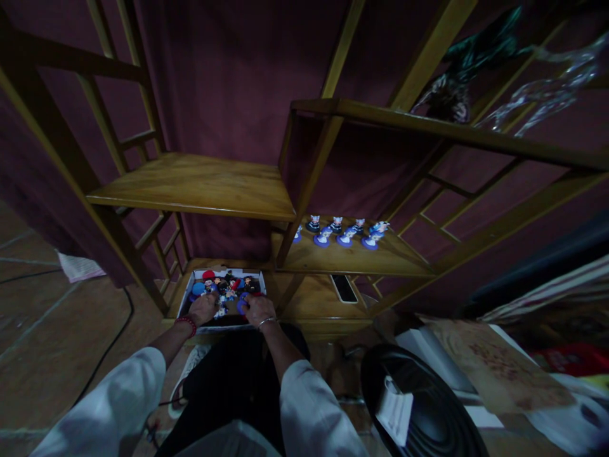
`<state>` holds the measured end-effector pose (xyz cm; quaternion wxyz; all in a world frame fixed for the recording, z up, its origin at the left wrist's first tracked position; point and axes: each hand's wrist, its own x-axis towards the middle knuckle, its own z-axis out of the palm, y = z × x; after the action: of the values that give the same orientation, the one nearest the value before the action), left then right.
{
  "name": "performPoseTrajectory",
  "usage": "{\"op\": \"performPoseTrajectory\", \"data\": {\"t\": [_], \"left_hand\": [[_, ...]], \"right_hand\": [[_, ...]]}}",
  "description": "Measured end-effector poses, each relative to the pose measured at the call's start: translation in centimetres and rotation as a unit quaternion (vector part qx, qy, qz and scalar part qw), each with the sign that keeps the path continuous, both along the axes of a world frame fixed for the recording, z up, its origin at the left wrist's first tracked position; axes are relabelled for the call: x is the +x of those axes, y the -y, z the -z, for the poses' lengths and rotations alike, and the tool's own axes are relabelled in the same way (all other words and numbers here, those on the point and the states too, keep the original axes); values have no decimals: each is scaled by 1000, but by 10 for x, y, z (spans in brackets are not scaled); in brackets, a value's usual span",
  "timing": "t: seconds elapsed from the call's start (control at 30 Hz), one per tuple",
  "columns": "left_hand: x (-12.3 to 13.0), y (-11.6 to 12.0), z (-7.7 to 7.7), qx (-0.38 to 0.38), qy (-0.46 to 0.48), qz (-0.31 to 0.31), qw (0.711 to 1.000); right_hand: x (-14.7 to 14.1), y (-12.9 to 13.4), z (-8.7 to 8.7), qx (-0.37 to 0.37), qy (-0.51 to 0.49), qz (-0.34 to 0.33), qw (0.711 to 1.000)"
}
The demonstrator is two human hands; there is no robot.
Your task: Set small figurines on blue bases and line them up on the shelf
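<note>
A shallow white box (182,303) on the bottom shelf holds several small figurines (231,284) in red, blue, black and white. My left hand (203,309), with a red bead bracelet at the wrist, reaches in over the left side; its fingers are bent together among the figurines, and what they grip is hidden. A blue-and-white figurine (221,311) lies right beside its fingertips. Over the box's right side, my right hand (259,311) has its fingers closed on a figurine with a round purple base (242,303), the base facing up toward me.
Two rows of figurines (346,236) stand on the right middle shelf (333,259). A phone (343,289) lies on the bottom shelf. Wooden posts (309,184) divide the unit. A black stool (428,406) bearing a white mask (394,412) is at my right.
</note>
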<state>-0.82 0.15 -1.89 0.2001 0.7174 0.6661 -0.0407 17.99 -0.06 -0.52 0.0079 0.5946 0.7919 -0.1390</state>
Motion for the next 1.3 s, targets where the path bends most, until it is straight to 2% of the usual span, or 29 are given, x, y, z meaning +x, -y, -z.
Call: {"op": "performPoseTrajectory", "data": {"t": [0.27,0.67,1.0,1.1,1.17,1.3], "left_hand": [[-2,0,4,-14,18,1,1000],[5,3,-7,-26,6,27,999],[18,9,-16,-31,-71,31,997],[24,14,-24,-9,-81,23,996],[29,16,-35,18,-77,28,996],[46,19,-70,71,-64,42,994]], "right_hand": [[0,0,-2,-8,-2,5,1000],[1,-1,2,-2,-2,-2,1000],[2,0,-5,-26,11,-26,999],[3,1,-5,-26,-1,-23,999],[4,2,-5,-20,-17,-18,999],[6,2,-6,11,-78,-11,997]]}}
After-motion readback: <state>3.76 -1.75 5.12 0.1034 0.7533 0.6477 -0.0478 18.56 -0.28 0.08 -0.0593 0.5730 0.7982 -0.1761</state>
